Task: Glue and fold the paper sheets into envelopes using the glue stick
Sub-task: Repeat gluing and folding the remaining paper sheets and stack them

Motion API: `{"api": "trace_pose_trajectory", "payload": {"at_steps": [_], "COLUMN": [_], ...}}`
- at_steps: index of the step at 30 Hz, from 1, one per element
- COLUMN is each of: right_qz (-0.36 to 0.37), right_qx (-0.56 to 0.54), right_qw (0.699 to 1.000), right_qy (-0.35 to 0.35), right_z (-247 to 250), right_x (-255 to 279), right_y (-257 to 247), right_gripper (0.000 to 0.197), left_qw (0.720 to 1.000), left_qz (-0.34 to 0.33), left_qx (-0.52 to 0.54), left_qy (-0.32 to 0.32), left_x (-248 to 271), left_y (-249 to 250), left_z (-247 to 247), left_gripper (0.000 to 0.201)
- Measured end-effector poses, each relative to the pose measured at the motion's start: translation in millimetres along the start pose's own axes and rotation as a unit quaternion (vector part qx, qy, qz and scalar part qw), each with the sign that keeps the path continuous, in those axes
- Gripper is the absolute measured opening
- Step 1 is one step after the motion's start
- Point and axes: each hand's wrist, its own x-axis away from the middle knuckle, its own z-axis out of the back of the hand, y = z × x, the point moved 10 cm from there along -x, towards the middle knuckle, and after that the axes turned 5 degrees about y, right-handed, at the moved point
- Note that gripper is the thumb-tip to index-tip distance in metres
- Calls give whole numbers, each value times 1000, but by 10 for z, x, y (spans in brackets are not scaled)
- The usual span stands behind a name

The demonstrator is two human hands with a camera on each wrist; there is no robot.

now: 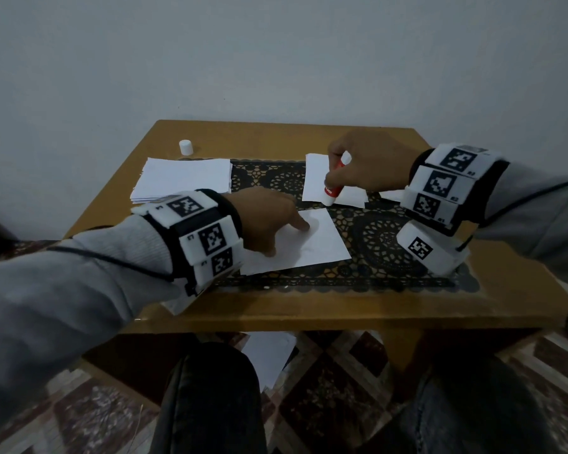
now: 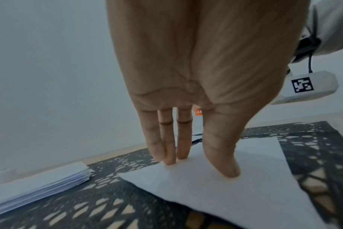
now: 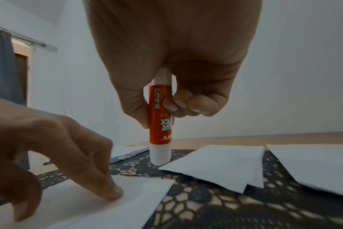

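Observation:
A white paper sheet (image 1: 309, 244) (image 2: 225, 186) (image 3: 108, 206) lies on the black lace mat (image 1: 374, 244). My left hand (image 1: 269, 221) (image 2: 190, 158) (image 3: 72, 162) presses its straight fingertips down on that sheet. My right hand (image 1: 358, 172) (image 3: 166, 108) grips an orange and white glue stick (image 1: 333, 188) (image 3: 160, 124), held upright with its uncapped end pointing down just above the mat, beyond the sheet's far corner. The stick's white cap (image 1: 186, 147) stands at the table's back left.
A stack of blank sheets (image 1: 184, 180) (image 2: 35, 187) lies at the back left. Folded white papers (image 1: 325, 181) (image 3: 221, 165) lie at the back right, beside the glue stick. The wooden table (image 1: 309, 309) stands against a wall. More paper (image 1: 269, 358) lies on the floor below.

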Motion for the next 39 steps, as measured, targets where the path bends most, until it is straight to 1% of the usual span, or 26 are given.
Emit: {"api": "trace_pose_trajectory", "payload": {"at_steps": [4,7,12,17,25,30,32,34,35,37,39], "right_qz": [11,8,16,28,31,50,55,58,57,45,39], "right_qx": [4,3,-12,-10,-13,-34,-30,-24,-26,-38,-39], "right_qw": [1000,1000,1000,999,995,992,990,987,988,992,995], "right_qy": [-9,-6,2,-27,-91,-110,-129,-146,-142,-113,-84], "right_z": [-144,-265,-295,-341,-376,-358,-355,-323,-269,-109,27], "right_x": [-52,-74,-83,-10,275,469,530,566,561,521,485], "right_y": [-45,-5,16,-27,-111,-171,-173,-159,-151,-118,-82], "right_gripper": [17,17,17,18,19,20,19,18,17,17,17], "left_qw": [1000,1000,1000,1000,1000,998,997,994,992,988,985], "left_qz": [2,4,7,12,17,22,26,43,56,78,101], "left_qx": [10,3,4,1,16,52,75,103,116,135,135], "left_qy": [-12,-6,-6,-13,-12,-5,-2,-5,-8,-19,-28], "left_x": [-61,-55,-64,-68,-47,-49,-55,-59,-53,-45,-34], "left_y": [-30,-31,-40,-23,-14,-23,-26,-58,-85,-139,-190], "left_z": [-1,-8,-22,-24,-28,-12,-6,-34,-60,-130,-176], "left_gripper": [77,77,77,77,76,64,62,66,70,79,94]}}
